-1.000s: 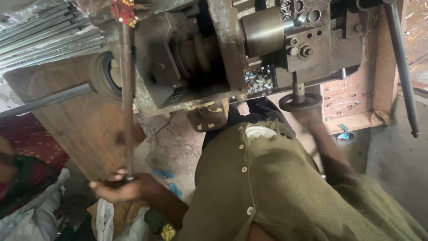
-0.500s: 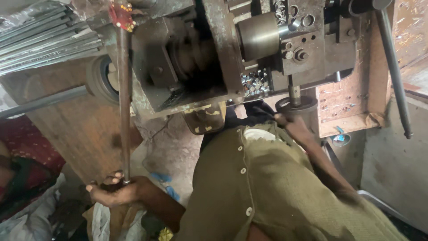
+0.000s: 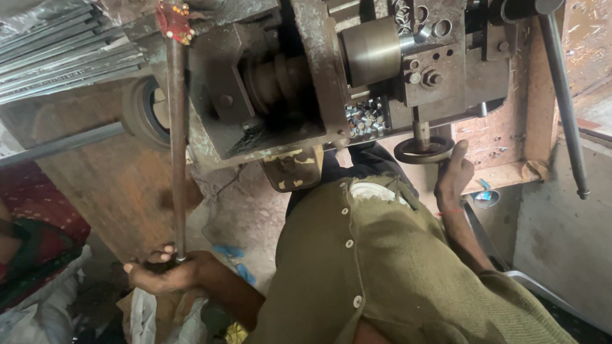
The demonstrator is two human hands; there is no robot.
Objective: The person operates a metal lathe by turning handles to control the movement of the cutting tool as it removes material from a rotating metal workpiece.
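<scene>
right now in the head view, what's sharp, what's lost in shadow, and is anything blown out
Head view: the machine, the small metal pieces in its tray and the handwheel by the right hand are fairly sharp; the left hand on the long lever is dimmer; the lower left corner sinks into shadow; daylight brightens the upper right edge, mildly washed out.

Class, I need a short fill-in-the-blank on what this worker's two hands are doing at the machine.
1. The left hand grips the lower end of a long metal ____.
2. The right hand touches a small round ____ under the machine.
3. The worker's olive garment fastens with ____.

Missing words: rod; handwheel; buttons
</scene>
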